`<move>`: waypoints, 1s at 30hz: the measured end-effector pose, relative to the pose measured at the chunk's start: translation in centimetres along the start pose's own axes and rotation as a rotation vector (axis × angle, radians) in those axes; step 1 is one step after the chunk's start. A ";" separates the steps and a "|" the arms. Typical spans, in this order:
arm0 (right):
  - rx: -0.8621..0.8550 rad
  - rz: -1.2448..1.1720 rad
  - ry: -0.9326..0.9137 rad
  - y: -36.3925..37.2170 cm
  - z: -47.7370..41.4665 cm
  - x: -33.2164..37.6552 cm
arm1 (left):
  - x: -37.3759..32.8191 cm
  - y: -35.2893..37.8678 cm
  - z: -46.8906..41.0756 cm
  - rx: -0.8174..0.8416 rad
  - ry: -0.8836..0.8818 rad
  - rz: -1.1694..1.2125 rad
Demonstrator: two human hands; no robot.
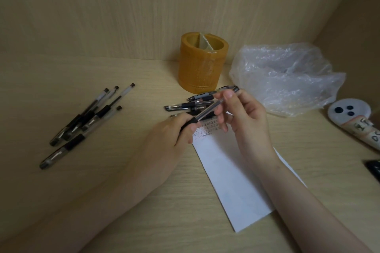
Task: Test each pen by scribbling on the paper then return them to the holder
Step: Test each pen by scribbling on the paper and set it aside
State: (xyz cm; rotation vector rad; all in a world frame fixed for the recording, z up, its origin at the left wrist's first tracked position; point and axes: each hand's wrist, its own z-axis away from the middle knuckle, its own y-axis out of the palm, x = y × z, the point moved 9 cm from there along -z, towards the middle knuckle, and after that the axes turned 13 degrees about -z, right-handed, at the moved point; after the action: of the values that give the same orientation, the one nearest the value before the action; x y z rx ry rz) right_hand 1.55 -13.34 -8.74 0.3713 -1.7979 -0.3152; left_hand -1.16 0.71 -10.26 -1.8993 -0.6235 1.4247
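Observation:
A black gel pen (207,112) is held in the air over the top of the white paper (232,181). My left hand (170,135) grips its rubber grip end, and my right hand (244,117) pinches the clear barrel end. The paper's top edge carries rows of small scribbles (205,129). Several capped pens (82,121) lie in a loose pile at the left. Another few pens (197,101) lie just behind my hands. The amber cylindrical holder (202,61) stands upright at the back with its compartments showing no pens.
A crumpled clear plastic bag (287,76) lies right of the holder. A white pouch with dark dots (353,117) and a dark object (374,167) sit at the right edge. Wooden walls close in behind and on the right.

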 end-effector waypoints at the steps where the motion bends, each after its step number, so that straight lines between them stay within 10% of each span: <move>1: -0.005 -0.001 -0.001 -0.1 0.0 0.0 | 0.0 0.0 0.0 0.001 0.000 0.003; 19: 0.262 0.050 0.206 1.9 0.7 -1.9 | -1.0 -0.3 0.0 0.030 0.084 0.107; 30: -0.054 -0.136 0.320 -2.5 -1.0 -1.9 | -1.3 1.8 1.2 0.224 0.138 -0.249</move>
State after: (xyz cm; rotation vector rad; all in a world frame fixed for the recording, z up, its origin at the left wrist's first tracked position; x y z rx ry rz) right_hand 3.16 -14.88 -11.19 0.4785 -1.4519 -0.3765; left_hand -2.69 -1.11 -10.98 -1.6635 -0.5849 1.1445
